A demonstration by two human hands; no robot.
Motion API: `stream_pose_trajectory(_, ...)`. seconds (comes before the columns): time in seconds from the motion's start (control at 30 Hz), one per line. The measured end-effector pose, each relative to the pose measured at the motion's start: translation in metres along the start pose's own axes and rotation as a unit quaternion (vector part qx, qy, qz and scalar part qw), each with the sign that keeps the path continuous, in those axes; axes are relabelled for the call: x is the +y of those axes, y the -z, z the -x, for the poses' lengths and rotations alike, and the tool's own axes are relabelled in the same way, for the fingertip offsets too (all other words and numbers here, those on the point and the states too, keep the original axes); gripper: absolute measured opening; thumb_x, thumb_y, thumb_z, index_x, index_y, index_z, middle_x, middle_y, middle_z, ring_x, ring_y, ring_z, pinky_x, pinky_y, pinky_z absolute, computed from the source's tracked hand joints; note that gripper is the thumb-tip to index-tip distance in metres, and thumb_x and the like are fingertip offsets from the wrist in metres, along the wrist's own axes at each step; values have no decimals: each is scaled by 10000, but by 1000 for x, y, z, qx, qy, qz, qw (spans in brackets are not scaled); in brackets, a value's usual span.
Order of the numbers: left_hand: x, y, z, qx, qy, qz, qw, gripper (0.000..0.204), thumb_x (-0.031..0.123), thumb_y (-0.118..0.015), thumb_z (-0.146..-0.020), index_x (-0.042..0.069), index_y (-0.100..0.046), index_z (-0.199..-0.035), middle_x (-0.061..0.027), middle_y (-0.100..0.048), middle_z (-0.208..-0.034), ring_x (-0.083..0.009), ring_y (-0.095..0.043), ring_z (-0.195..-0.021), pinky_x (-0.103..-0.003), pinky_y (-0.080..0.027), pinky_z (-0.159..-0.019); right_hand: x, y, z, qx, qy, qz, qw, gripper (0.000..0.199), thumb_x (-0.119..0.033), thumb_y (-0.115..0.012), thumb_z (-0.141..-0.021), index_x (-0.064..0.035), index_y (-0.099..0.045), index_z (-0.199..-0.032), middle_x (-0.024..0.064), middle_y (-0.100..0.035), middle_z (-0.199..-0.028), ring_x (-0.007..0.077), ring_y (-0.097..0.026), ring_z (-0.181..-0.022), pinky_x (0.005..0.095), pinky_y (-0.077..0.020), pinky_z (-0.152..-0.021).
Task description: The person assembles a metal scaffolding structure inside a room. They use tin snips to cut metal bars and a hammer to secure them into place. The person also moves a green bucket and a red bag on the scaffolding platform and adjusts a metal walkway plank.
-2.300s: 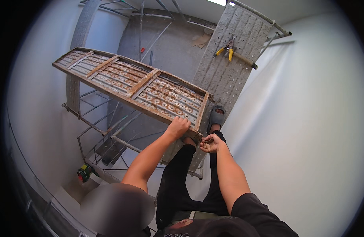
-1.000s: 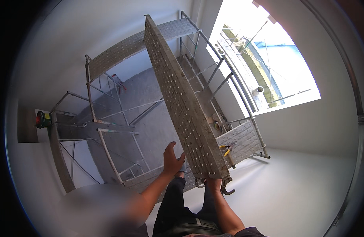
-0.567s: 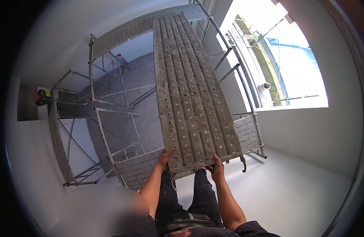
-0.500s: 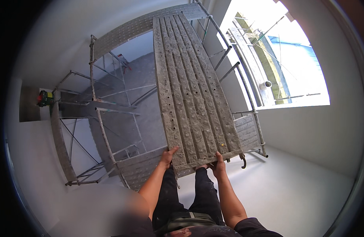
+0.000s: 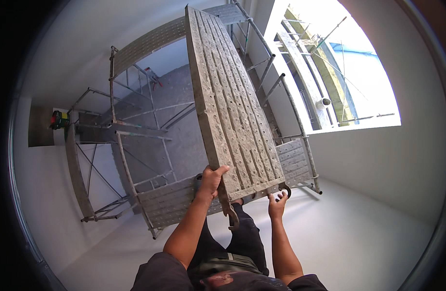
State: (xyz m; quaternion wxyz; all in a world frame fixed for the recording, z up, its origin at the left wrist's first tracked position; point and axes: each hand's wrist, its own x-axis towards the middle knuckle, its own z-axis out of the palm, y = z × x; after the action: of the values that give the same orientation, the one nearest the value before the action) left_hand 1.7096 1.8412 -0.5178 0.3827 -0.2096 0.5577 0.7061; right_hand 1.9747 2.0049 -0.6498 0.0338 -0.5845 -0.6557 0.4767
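Note:
A long metal scaffold plank (image 5: 232, 111), ribbed, perforated and crusted with cement, stretches away from me, tilted with its left side raised. My left hand (image 5: 212, 183) is closed round the left edge near its close end, thumb on top. At the right corner of that end, my right hand (image 5: 277, 204) is just below the plank beside a dark curved hook (image 5: 285, 190). Its fingers are raised and apart, and their tips come close to the end edge; whether they touch is unclear. Another hook (image 5: 232, 217) hangs below the left corner.
I stand over a lower scaffold plank (image 5: 169, 203). Scaffold tube frames (image 5: 135, 179) stand left, with more tubes (image 5: 295, 106) right. Another plank (image 5: 150, 46) crosses at the far end. A green bucket (image 5: 59, 120) sits on the far-left scaffold. A window opening (image 5: 349, 72) is at right.
The plank has tilted, its left side rising and its close end shifting away from me. My right hand has come off its top edge to below the corner by the hook.

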Motion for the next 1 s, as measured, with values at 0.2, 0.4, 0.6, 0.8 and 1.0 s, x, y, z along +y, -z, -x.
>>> stream_pose_trajectory(0.2,-33,-120,-28,69,-72,-165,981,339,120,-786,-731,-88,-690,-981,-182,-743,-892,-252,-725,-782,-356,-561,-713,-48,-39,7,-7,316,-17,948,1055,-372,-864,-738,-31,-265,-1537,265,-360,-1530,426,-383,-1408,524,-337,-1132)
stream_pose_trajectory(0.4,-34,-196,-16,32,-47,-301,952,380,178,-817,-789,-88,-659,-1010,-229,-718,-953,-317,-722,-892,-390,-552,-792,26,-74,-27,49,423,451,785,784,-173,-820,-833,9,-379,-1456,194,-558,-1359,306,-540,-1284,428,-440,-1046)
stream_pose_trajectory(0.6,-46,-228,-35,-55,-81,-251,963,512,203,-783,-849,-77,-538,-1202,-249,-683,-1092,-340,-683,-1023,-393,-524,-906,-71,-12,-14,-73,133,-120,981,352,-101,-683,-940,13,-558,-1248,110,-657,-1161,209,-621,-1033,357,-486,-900)
stream_pose_trajectory(0.8,-10,-221,-32,-124,-76,-218,965,526,261,-739,-904,-56,-488,-1239,-274,-655,-1167,-357,-661,-1101,-413,-489,-974,-137,0,22,-47,163,-125,978,244,-76,-707,-904,15,-617,-1112,103,-672,-1051,189,-620,-908,363,-494,-817)
stream_pose_trajectory(1.0,74,-135,14,-116,-9,-182,976,553,324,-700,-956,-66,-502,-1294,-185,-642,-1177,-226,-630,-1084,-355,-505,-940,-122,-34,43,-9,301,-7,954,482,-94,-792,-814,-34,-546,-1225,115,-617,-1149,253,-614,-1050,390,-496,-895)
